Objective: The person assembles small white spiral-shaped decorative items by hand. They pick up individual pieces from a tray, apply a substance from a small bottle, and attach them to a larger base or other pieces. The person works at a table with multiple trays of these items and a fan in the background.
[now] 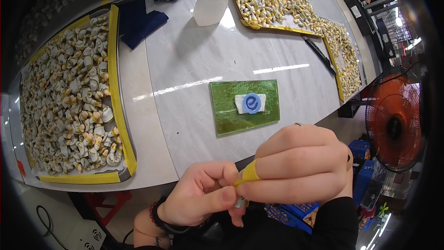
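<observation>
My left hand [199, 194] and my right hand [300, 166] meet in front of the table's near edge. Between the left thumb and fingers sits a small whitish-grey piece [240, 202], mostly covered. My right hand is curled closed, its fingertips pressed against the same spot; what they grip there is hidden. Yellow tape [250, 171] shows around a right fingertip. Beyond the hands, a green rectangular slab [222, 120] lies on the table, bearing a white pad [239, 104] with a round blue piece [252, 103] on it.
A yellow-edged tray [115, 65] on the left is heaped with small white, tan-banded pieces. More yellow-edged trays [277, 28] of small pieces stand far right, beside a black penlike tool [319, 55]. There are also a translucent bottle [211, 4], dark blue cloth [145, 28] and an orange fan [394, 120].
</observation>
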A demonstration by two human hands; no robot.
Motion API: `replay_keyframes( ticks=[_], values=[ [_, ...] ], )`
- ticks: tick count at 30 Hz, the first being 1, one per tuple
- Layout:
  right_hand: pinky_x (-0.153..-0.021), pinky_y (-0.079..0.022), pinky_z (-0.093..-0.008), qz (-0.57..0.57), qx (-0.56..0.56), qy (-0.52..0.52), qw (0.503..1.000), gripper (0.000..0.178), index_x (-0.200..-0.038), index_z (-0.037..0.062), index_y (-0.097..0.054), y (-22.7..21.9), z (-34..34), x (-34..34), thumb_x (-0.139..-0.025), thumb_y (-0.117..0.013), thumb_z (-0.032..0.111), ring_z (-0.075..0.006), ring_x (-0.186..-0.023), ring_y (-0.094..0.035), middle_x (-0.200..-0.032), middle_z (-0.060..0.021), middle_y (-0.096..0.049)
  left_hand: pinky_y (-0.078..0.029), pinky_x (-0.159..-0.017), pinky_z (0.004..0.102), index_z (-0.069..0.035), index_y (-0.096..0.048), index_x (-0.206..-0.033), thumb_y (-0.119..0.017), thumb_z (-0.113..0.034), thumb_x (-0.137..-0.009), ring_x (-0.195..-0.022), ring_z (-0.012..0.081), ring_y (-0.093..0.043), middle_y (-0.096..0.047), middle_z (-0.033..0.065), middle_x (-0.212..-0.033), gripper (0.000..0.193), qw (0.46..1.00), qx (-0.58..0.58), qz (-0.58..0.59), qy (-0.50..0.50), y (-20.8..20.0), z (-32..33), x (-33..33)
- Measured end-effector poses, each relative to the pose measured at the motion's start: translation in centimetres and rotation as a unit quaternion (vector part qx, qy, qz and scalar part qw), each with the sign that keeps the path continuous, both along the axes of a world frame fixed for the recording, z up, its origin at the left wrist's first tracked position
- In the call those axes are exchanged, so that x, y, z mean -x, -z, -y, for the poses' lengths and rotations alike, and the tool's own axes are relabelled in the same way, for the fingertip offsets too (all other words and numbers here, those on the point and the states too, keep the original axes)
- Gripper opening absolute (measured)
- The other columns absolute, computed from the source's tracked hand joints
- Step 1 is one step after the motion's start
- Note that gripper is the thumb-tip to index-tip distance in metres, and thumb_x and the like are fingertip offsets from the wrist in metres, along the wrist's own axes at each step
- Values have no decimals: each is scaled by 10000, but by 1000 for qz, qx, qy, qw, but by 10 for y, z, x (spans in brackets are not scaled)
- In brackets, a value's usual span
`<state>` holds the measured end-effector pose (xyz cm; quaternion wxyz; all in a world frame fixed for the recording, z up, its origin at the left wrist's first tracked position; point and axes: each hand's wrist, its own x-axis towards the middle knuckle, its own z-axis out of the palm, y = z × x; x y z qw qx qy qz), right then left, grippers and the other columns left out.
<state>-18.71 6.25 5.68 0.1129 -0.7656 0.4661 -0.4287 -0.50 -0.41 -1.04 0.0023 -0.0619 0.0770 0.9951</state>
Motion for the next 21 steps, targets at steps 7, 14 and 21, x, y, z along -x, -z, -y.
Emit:
replay_keyframes(
  ticks=[7, 14, 21],
  values=[
    [-558, -478, -254, -17, -36, -17, 999, 150, -840, -20, -660, -9, -11, 4, -694, -660, 15, -196, -674, -580, -832, -106, -605, -498, -758, 270, 56, -572, -1003, -771, -47, -718, -850, 157, -621, -629, 117, -911, 362, 893, 369, 32, -254, -2, -10, 0],
    [-578, -473, -237, -69, -43, 23, 996, 181, -867, 45, -694, -12, -31, -4, -687, -707, 52, -173, -723, -585, -849, -62, -630, -524, -707, 322, 26, -592, -873, -826, -124, -651, -766, 197, -634, -648, 134, -836, 356, 810, 527, 45, -251, -5, -7, 3],
    [-759, -466, -334, -202, 120, 427, 873, 156, -844, 44, -650, -24, -59, 50, -692, -682, 34, -245, -908, -582, -999, -128, -609, -501, -714, 314, 16, -607, -929, -798, -74, -669, -749, 199, -619, -637, 131, -818, 335, 794, 534, 13, -291, -4, -5, 1]
  ],
)
